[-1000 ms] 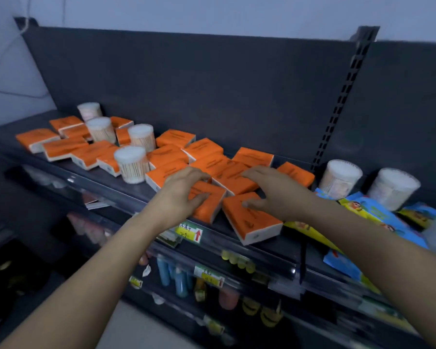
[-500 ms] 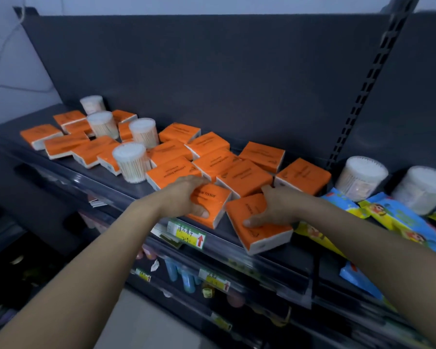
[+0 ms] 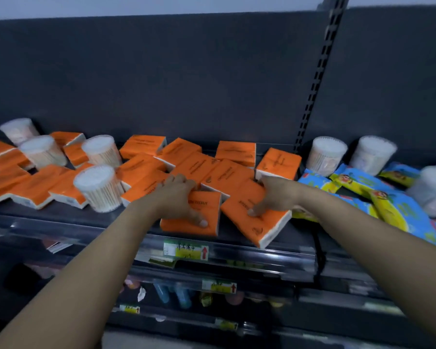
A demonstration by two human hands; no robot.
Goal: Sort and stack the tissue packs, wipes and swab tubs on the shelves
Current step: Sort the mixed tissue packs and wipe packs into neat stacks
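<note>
We are at the tissue-gathering step. Our left hand [image 3: 178, 197] grips a flat orange plastic-wrapped tissue pack [image 3: 209, 210] at the front of the dark metal shelf [image 3: 86, 219]. Its fingers [image 3: 179, 180] curl over the far edge and the thumb presses the near top. Our right hand [image 3: 275, 197] holds a second orange tissue pack [image 3: 239, 210] just beside it and at an angle, with the thumb flat on top and the fingers hooked round the back edge. That pack's near corner seems to overhang the shelf lip.

Further orange packs [image 3: 144, 144] lie scattered behind, mixed with clear round tubs of cotton swabs [image 3: 98, 187]. Blue-and-yellow wipe packets [image 3: 388, 205] lie to the right.

Next, we judge, the two held packs need squaring up and setting one on the other, and the overhanging corner could slip off.
</note>
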